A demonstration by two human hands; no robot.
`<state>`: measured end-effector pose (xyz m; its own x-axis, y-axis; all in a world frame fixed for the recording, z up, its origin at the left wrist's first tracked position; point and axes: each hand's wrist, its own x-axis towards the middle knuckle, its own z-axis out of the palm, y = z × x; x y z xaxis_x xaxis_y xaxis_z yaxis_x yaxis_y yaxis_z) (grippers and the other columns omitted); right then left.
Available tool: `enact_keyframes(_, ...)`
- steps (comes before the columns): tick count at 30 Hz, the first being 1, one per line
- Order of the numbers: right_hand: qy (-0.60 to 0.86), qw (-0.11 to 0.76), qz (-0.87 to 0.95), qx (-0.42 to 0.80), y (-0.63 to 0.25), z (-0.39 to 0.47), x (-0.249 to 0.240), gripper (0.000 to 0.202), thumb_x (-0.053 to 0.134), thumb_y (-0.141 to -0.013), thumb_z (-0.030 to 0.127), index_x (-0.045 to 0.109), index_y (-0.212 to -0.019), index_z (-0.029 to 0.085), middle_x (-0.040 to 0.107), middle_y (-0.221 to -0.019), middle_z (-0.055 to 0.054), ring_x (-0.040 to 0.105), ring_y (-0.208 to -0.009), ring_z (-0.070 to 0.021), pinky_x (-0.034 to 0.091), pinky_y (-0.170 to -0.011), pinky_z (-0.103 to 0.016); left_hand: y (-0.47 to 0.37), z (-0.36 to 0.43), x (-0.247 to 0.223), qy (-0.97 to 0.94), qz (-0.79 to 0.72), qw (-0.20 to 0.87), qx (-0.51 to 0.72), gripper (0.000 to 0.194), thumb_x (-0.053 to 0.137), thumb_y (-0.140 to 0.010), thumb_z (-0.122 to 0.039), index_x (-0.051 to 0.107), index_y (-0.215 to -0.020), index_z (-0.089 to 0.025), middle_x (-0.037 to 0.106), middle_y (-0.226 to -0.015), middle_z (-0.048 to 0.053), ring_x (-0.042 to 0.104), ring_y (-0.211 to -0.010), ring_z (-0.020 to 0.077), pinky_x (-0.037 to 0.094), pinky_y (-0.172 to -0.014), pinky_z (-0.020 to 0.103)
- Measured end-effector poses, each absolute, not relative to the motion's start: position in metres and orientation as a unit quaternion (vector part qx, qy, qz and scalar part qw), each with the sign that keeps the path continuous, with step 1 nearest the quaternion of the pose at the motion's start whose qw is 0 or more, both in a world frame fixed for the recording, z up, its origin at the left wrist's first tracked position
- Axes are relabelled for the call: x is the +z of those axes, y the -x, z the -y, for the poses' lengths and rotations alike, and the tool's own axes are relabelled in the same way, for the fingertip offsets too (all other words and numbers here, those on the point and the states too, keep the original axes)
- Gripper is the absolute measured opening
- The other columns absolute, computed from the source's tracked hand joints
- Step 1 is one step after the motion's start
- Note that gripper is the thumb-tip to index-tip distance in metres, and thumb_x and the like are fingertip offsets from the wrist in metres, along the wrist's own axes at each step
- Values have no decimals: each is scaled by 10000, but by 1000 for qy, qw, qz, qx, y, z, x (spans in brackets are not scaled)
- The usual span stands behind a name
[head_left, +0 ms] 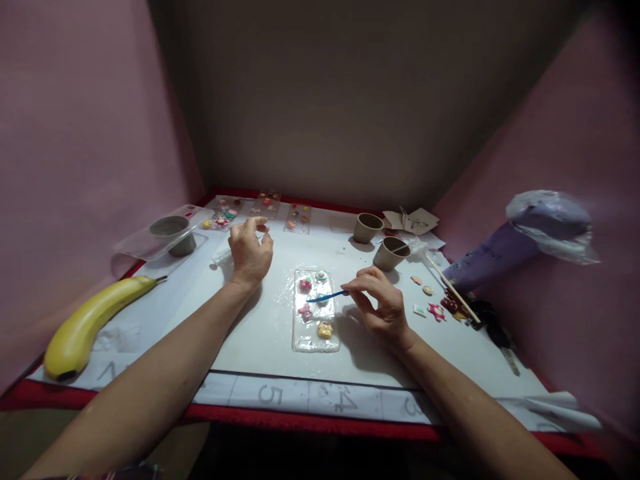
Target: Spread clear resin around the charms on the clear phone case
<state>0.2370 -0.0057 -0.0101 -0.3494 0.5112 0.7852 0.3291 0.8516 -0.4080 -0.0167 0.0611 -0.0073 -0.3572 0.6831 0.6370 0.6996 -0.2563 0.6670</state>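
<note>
A clear phone case (305, 339) lies on the white board in front of me, with glossy clear material on it and around its upper left edge. Several small charms are set on it, among them a yellow charm (325, 329) and a pink rabbit-like charm (305, 311). My right hand (380, 307) pinches a thin blue stick (327, 296), whose tip reaches over the middle of the case. Farther back on the left, my left hand (251, 252) is raised with curled fingers. Something small and pale shows at its fingertips, too small to name.
A yellow banana (95, 323) lies at the left, before a cup under a clear plastic lid (150, 233). Two grey-brown cups (369, 228) stand back right. Decorated cases (299, 219) line the back. Loose charms (437, 312), a wooden stick (453, 287) and a purple piping bag (500, 247) occupy the right.
</note>
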Motion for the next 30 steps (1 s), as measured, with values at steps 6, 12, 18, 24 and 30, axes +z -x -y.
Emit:
enact_keyframes(6,268,505,816,91,-239,7,-9,262,540,-835,54,667,-979,233,657,-703,-19,524,-726,-193,470,-669,-371,16,-60,-6,564,615,-4,-552,282,560,-752,-38,607,-959,-223,684,-906,51,531,-1033,263,409,-940,447)
enact_keyframes(12,290,510,804,92,-241,7,-10,252,539,-844,83,668,-1009,224,662,-731,-32,535,-771,-207,479,-709,-394,15,-58,-5,564,621,-18,-544,284,554,-754,-50,603,-964,-234,685,-923,51,529,-1063,275,401,-957,467)
enact_keyframes(18,311,538,779,84,-240,7,-11,193,590,-863,104,693,-970,228,675,-768,-33,556,-787,-197,493,-706,-378,15,-61,-6,565,626,-18,-537,281,555,-755,-55,615,-974,-222,690,-927,67,522,-1065,286,422,-907,454)
enact_keyframes(24,361,554,749,37,-242,20,13,144,608,-882,151,716,-919,240,669,-793,-27,577,-782,-182,503,-692,-355,16,-63,-8,563,623,-18,-542,272,556,-749,-51,614,-958,-215,685,-924,69,527,-1055,283,405,-947,468)
enact_keyframes(30,373,441,816,-11,-242,70,41,153,577,-886,128,681,-969,205,664,-752,-44,581,-713,-180,488,-614,-331,15,-62,-9,561,623,-20,-544,270,555,-739,-54,602,-939,-228,686,-924,62,526,-1039,283,402,-959,483)
